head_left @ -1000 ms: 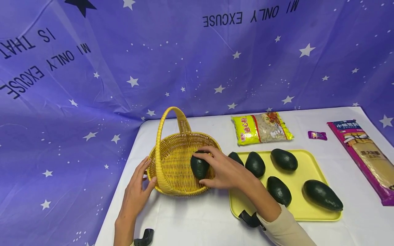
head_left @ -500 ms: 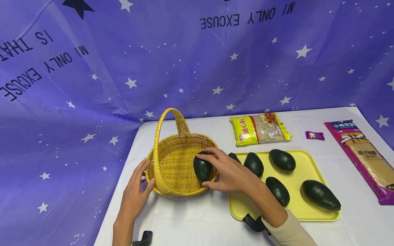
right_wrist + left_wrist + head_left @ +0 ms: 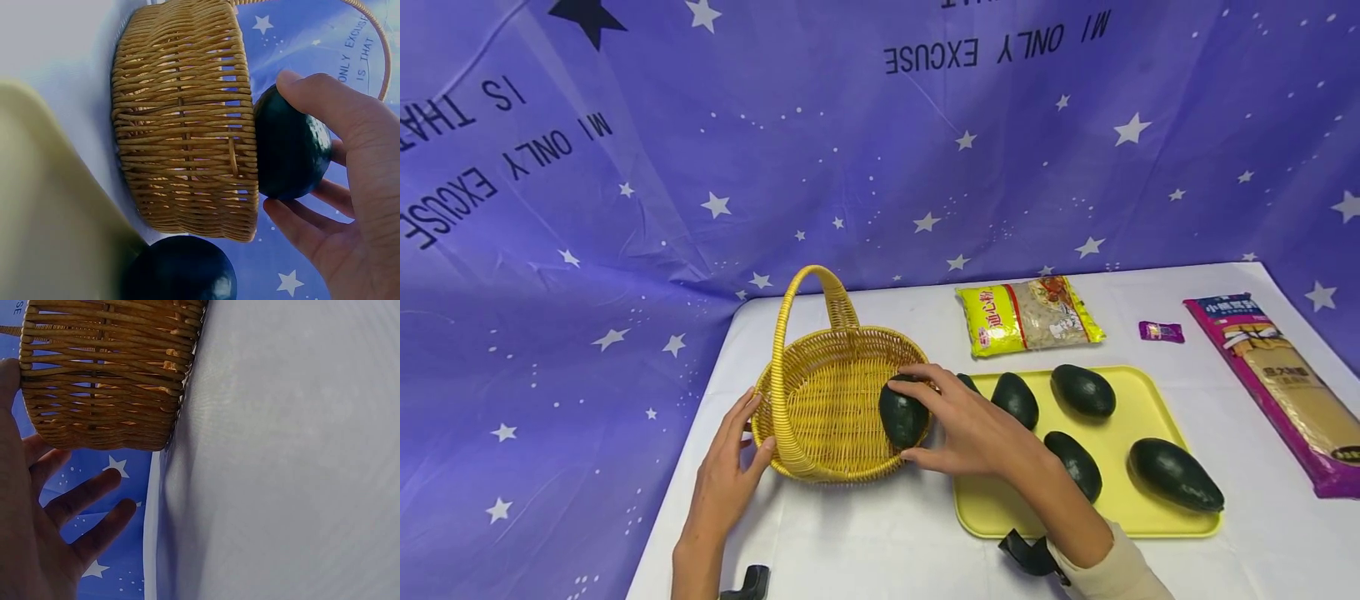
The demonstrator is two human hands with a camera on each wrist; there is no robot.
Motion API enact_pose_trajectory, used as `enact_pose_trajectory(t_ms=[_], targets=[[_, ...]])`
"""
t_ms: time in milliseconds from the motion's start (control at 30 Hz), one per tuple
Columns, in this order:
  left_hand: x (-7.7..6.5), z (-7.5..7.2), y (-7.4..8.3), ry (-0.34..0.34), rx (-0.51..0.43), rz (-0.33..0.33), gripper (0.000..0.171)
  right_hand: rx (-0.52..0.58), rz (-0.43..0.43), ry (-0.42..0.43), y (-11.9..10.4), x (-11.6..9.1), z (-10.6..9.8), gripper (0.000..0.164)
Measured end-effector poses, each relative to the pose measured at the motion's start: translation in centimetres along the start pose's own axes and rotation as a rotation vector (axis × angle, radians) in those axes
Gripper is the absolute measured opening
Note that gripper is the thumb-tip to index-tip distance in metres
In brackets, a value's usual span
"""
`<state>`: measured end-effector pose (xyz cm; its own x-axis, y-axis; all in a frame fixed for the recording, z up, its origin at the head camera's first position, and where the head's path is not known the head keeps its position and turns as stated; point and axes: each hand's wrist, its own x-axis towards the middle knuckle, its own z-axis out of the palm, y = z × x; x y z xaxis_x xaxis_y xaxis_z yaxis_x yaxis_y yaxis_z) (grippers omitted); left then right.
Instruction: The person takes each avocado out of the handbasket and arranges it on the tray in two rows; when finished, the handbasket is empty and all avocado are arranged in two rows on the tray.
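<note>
At the right rim of the yellow wicker basket (image 3: 827,408), my right hand (image 3: 977,425) holds a dark green avocado (image 3: 904,414) between thumb and fingers. The right wrist view shows this avocado (image 3: 290,150) at rim height, partly behind the wicker wall. My left hand (image 3: 724,467) is at the basket's left side, fingers spread and fairly straight, with the thumb near the front rim. In the left wrist view the thumb touches the rim of the basket (image 3: 106,381), and two fingers of the left hand (image 3: 56,519) stand off from it.
Several avocados, one of them a large avocado (image 3: 1176,475), lie on a yellow tray (image 3: 1123,517) right of the basket. Behind it lie a pasta bag (image 3: 1030,317) and a small purple packet (image 3: 1161,332). A long noodle pack (image 3: 1277,392) lies far right on the white table (image 3: 850,542).
My right hand has moved the avocado rightward, from over the basket's inside to its right rim. The left hand keeps its place at the basket. The whole view has shifted slightly.
</note>
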<state>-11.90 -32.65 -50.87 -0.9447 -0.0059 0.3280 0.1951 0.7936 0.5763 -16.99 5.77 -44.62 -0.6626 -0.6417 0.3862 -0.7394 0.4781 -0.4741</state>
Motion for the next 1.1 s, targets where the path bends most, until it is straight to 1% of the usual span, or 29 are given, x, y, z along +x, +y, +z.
enact_pose_trajectory(t_ms=[200,467,700,967,1100], targets=[[-0.1,0.0,-0.1,-0.004,0.002,-0.006,0.067,-0.031,0.007,0.000,-0.1,-0.6,-0.2,0.087],[-0.1,0.0,-0.2,0.000,-0.005,0.001,0.067,-0.032,-0.034,0.027,-0.1,-1.4,-0.9,0.088],[-0.1,0.1,-0.2,-0.003,-0.012,0.005,0.067,-0.054,-0.041,0.055,-0.2,-2.3,-1.3,0.090],[-0.1,0.1,-0.2,-0.002,-0.023,0.001,0.067,-0.081,-0.017,0.061,-0.6,-3.4,-1.6,0.092],[-0.1,0.1,-0.2,-0.004,-0.023,0.012,0.067,-0.092,-0.006,0.062,-0.7,-3.9,-1.7,0.094]])
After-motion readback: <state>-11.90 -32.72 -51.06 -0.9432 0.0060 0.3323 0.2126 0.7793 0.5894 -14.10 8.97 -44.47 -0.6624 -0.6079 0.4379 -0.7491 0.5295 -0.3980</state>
